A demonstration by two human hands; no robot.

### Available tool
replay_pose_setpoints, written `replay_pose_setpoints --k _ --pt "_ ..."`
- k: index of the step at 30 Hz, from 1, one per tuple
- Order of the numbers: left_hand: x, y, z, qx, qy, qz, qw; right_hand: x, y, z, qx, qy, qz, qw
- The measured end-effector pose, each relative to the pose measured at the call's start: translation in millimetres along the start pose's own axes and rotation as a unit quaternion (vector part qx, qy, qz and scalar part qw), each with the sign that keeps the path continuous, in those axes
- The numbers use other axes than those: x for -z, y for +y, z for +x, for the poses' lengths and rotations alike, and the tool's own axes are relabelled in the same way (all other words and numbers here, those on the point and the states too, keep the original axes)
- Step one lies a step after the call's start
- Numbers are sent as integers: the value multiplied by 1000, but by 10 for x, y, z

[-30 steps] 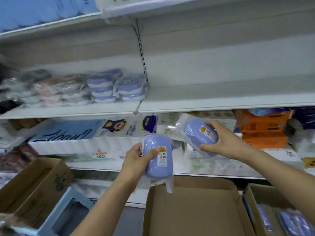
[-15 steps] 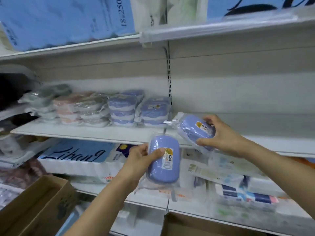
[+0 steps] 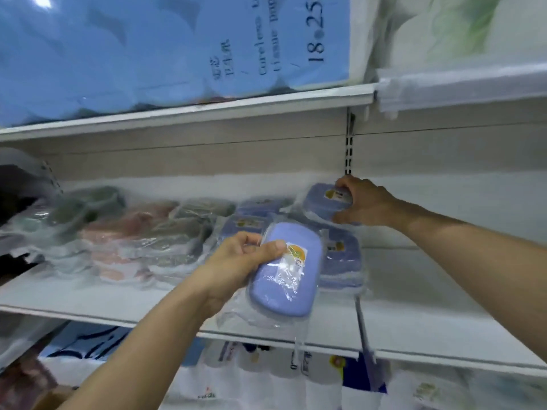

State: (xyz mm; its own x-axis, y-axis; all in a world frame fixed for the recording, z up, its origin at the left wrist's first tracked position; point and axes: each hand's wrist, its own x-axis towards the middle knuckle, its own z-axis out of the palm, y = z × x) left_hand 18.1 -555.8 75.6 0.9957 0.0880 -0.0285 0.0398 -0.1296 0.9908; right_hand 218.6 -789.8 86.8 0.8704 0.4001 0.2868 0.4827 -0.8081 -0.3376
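Note:
My left hand point(image 3: 236, 261) grips a blue oval box in a clear plastic wrap point(image 3: 287, 270) in front of the white shelf point(image 3: 414, 297), thumb on its lid beside the yellow label. My right hand point(image 3: 364, 205) holds a second wrapped blue box point(image 3: 322, 199) on top of a stack of the same blue boxes point(image 3: 340, 255) at the shelf's back. The right hand's fingers curl round that box's far end.
Stacks of wrapped boxes, blue point(image 3: 245, 223), grey point(image 3: 183, 235), pink point(image 3: 118, 241) and green point(image 3: 85, 202), fill the shelf's left half. A large blue tissue pack point(image 3: 165, 45) lies on the shelf above. Packaged goods point(image 3: 266, 377) sit below.
Both hands rose with their boxes. The right hand moved its box back onto the blue stack on the shelf; the left brought its box up in front of the shelf.

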Motion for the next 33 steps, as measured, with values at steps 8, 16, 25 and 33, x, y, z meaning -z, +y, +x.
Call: replay_pose_setpoints --k 8,16,25,33 --pt "404 75 346 -9 -76 0 997 -427 -14 391 5 -75 -49 996" --pt "363 460 505 -85 -110 71 988 320 -1044 -354 55 -168 333 926" --pt "364 439 726 -76 -63 -10 995 392 -582 -691 -65 -24 514 855" --pt "204 270 883 -179 152 16 972 237 -415 -729 -186 60 551 811"
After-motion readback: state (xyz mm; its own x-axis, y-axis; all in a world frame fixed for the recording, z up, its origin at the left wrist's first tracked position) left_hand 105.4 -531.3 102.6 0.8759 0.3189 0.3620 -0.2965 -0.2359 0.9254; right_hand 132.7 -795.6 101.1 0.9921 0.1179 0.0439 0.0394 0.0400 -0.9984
